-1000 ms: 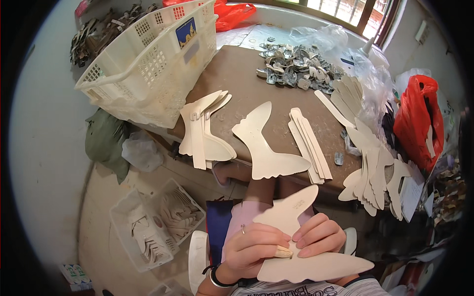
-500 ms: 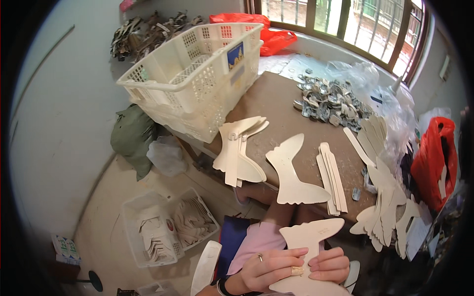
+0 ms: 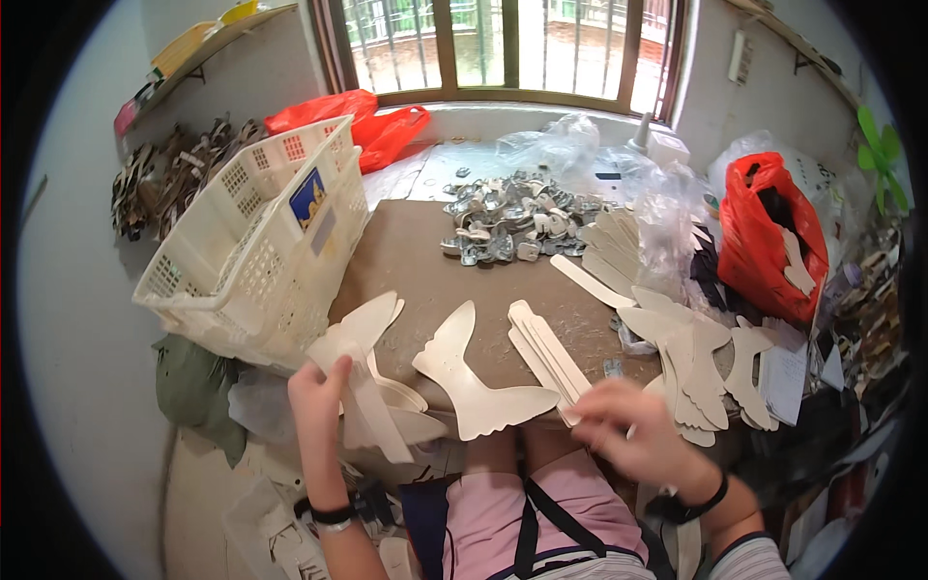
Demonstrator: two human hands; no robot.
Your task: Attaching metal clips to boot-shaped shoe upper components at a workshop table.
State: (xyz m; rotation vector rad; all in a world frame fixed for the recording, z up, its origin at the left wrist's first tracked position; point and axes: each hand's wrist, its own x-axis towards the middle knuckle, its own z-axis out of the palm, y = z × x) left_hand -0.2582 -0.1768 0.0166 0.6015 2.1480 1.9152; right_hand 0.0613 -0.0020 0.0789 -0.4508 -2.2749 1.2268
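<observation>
My left hand (image 3: 317,394) grips a cream, curved cut piece (image 3: 362,333) with a straight strip (image 3: 379,416) across it, at the table's near left edge. Similar pieces lie beneath it. My right hand (image 3: 633,430) is at the near ends of a small stack of cream strips (image 3: 546,348). Its fingers are bent and blurred, so their grip is unclear. Between my hands, a single cream piece with two flared wings (image 3: 469,382) lies flat on the brown table (image 3: 406,256).
Metal buckles (image 3: 522,217) are heaped at the back. More cream cut pieces (image 3: 691,358) lie fanned out on the right. White stacked crates (image 3: 251,251) stand at the left, red bags (image 3: 773,242) at the right. My lap (image 3: 541,512) is under the front edge.
The view has swung right. My hands, together on a cream piece over my lap before, are now apart: the left on the left-hand pile, the right at the strips.
</observation>
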